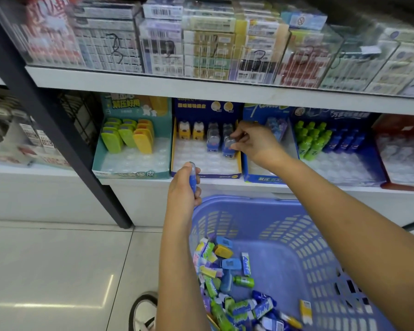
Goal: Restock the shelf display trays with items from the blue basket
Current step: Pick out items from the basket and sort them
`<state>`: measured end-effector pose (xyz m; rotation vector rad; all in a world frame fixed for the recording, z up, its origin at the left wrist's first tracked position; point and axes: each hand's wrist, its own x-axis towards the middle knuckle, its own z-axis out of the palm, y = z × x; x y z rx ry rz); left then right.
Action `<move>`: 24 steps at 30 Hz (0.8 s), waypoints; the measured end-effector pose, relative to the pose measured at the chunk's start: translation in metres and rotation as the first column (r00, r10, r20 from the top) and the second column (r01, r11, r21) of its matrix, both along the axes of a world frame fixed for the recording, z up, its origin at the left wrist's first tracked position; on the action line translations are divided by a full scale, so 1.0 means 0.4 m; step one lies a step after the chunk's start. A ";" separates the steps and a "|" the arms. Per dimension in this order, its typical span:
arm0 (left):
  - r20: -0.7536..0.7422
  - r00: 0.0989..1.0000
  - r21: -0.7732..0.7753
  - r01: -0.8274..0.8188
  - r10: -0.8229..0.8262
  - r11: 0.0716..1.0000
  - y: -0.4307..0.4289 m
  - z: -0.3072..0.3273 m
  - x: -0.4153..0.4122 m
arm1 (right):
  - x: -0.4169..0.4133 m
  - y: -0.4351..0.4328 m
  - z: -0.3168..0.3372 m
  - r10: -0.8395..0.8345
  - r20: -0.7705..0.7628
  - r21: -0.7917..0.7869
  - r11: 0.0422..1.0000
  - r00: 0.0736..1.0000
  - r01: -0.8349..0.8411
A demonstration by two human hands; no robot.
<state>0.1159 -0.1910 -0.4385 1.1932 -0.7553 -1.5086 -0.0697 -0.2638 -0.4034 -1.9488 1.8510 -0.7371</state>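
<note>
A blue basket point(296, 247) stands on the floor below the shelf, with several small packs and bottles point(225, 278) heaped in its left part. My right hand point(251, 139) reaches into the dark-blue display tray point(208, 174) and pinches a blue clear-topped item point(228, 149) standing in the tray's right column. My left hand point(184, 189) hovers at the tray's front edge and grips a second blue clear-topped item point(193, 177). Two yellow and two more blue items stand at the tray's back.
A teal tray point(129, 174) with green and yellow cases sits to the left. To the right are a blue tray point(263, 179) and a tray of green and blue bottles point(320, 139). Boxed goods fill the upper shelf point(201, 87). A black post point(65, 139) slants at left. A shoe point(144, 311) shows below.
</note>
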 end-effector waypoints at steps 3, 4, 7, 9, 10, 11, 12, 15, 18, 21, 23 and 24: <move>0.036 0.999 -0.012 0.001 -0.001 1.000 0.000 0.002 0.001 | 0.008 -0.008 0.010 0.025 -0.147 0.003 1.000 0.989 -0.025; 0.050 0.999 -0.019 0.008 -0.007 1.000 0.000 0.004 0.001 | 0.010 -0.012 0.014 0.036 -0.199 0.007 0.999 0.979 -0.035; 0.136 0.991 -0.068 0.011 -0.002 0.998 0.010 0.011 -0.009 | 0.010 -0.009 0.036 0.055 -0.287 0.040 0.998 0.956 -0.046; 0.250 0.968 -0.156 0.027 0.013 0.987 0.019 0.013 -0.020 | 0.018 0.011 0.051 0.041 -0.312 0.020 0.999 0.949 -0.037; 0.310 0.951 -0.206 0.051 0.015 0.977 0.021 0.014 -0.026 | 0.028 0.029 0.055 0.025 -0.251 -0.017 0.999 0.968 -0.030; 0.365 0.931 -0.250 0.079 0.018 0.965 0.020 0.015 -0.033 | 0.044 0.052 0.059 0.019 -0.116 -0.045 0.999 0.993 -0.024; 0.408 0.913 -0.290 0.100 0.029 0.952 0.017 0.015 -0.040 | 0.062 0.076 0.062 0.044 0.064 -0.038 0.998 0.997 -0.041; 0.459 0.883 -0.402 0.109 0.097 0.909 0.012 0.025 -0.057 | 0.103 0.125 0.073 0.137 0.435 0.105 0.974 0.890 -0.201; 0.451 0.880 -0.454 0.083 0.148 0.887 0.009 0.028 -0.064 | 0.096 0.116 0.082 0.100 0.551 0.100 0.978 0.829 -0.184; 0.686 0.715 -0.393 0.212 0.132 0.895 -0.008 0.015 -0.060 | 0.074 0.076 0.077 0.044 0.377 -0.018 0.999 0.925 -0.040; 0.858 0.510 -0.275 0.342 0.069 0.898 -0.016 0.000 -0.059 | 0.065 0.046 0.067 0.025 0.226 -0.075 0.997 0.974 -0.009; 0.896 0.444 -0.224 0.389 0.032 0.894 -0.017 -0.008 -0.060 | 0.064 0.034 0.059 0.027 0.150 -0.083 0.996 0.988 -0.015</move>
